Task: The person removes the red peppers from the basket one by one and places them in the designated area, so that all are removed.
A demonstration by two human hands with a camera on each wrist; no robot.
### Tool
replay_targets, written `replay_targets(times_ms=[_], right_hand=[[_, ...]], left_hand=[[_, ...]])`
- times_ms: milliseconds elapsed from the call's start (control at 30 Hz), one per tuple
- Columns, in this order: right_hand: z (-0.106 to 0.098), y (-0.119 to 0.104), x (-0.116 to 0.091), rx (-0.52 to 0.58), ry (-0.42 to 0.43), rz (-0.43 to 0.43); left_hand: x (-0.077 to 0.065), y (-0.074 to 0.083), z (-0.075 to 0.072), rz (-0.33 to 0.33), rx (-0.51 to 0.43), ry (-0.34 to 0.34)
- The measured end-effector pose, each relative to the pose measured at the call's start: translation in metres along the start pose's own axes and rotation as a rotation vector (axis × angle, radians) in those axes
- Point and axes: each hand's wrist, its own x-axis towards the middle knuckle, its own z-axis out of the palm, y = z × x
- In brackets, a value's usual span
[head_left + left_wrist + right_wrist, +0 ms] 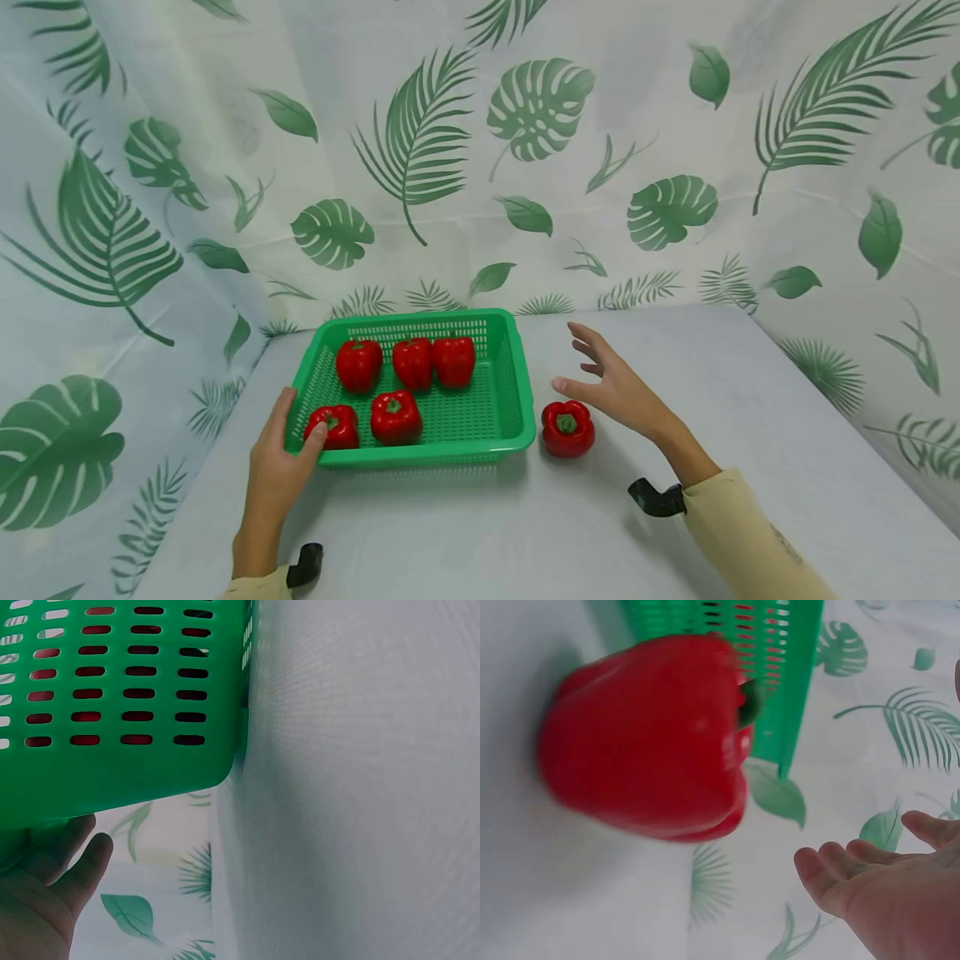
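Left hand [274, 471]: grip holding the green basket [435, 454] at its near left corner.
Right hand [618, 390]: grip wide, just above the loose pepper [567, 435], apart from it.
Loose pepper: red, stem up, on the bench [480, 533], right of the basket.
In basket: five red peppers [396, 421].
Backdrop [450, 275]: white, green leaf print.
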Motion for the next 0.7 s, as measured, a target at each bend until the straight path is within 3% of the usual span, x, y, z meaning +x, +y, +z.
replay_targets(times_ms=[500,700], right_hand=[[0.005,-0.035,0.041,0.120,-0.022,-0.057],[0.018,-0.057,0.056,0.195,-0.038,-0.075]], left_hand=[[0.001,-0.002,0.002,0.025,0.010,0.009],[0.000,-0.002,0.002,0.021,0.019,0.010]])
